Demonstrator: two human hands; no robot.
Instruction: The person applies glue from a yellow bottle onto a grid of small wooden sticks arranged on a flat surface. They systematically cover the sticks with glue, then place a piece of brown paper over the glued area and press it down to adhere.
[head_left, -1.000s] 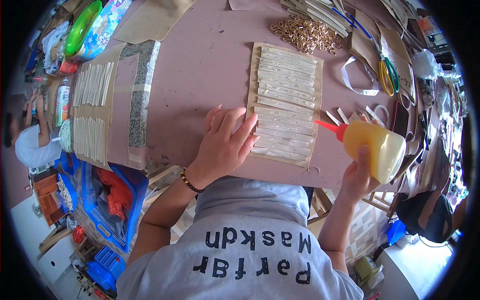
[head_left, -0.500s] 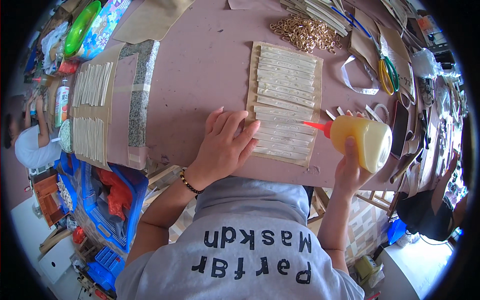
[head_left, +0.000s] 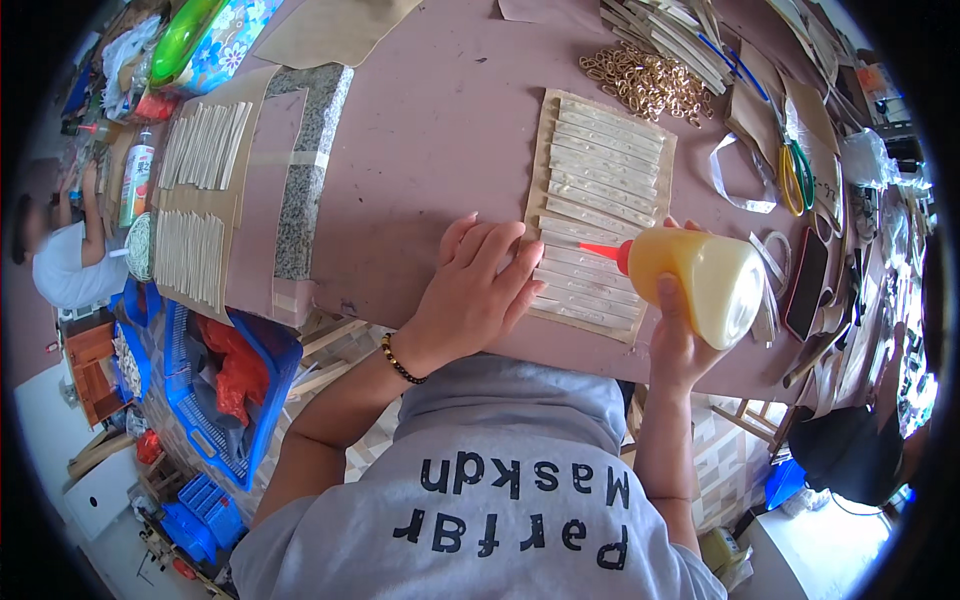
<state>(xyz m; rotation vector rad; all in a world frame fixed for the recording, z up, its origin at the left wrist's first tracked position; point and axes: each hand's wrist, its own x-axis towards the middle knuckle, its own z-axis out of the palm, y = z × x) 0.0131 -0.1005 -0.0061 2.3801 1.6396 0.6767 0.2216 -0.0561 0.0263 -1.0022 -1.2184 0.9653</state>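
Note:
My right hand (head_left: 676, 340) is wrapped round a squeeze bottle (head_left: 700, 278) of yellowish liquid, tilted on its side. Its red nozzle (head_left: 605, 251) points left, with the tip over pale narrow strips (head_left: 605, 165) laid in a row across a brown sheet (head_left: 543, 150). Several strips carry shiny, clear wet-looking streaks. I cannot tell whether the tip touches a strip. My left hand (head_left: 482, 275) lies at the sheet's left edge, fingers stretched and slightly apart, fingertips by the strip ends. It holds nothing.
Brass-coloured rings (head_left: 650, 82) lie heaped beyond the sheet. Scissors (head_left: 795, 170) and a white tape loop (head_left: 735, 180) are at right. More strips (head_left: 205, 145) lie on a board at left, beside a stone slab (head_left: 312, 185). Another person (head_left: 75, 255) sits far left.
The nozzle tip has moved left along the strips, toward my left hand. My left hand stays by the sheet's edge. The whole view has shifted slightly.

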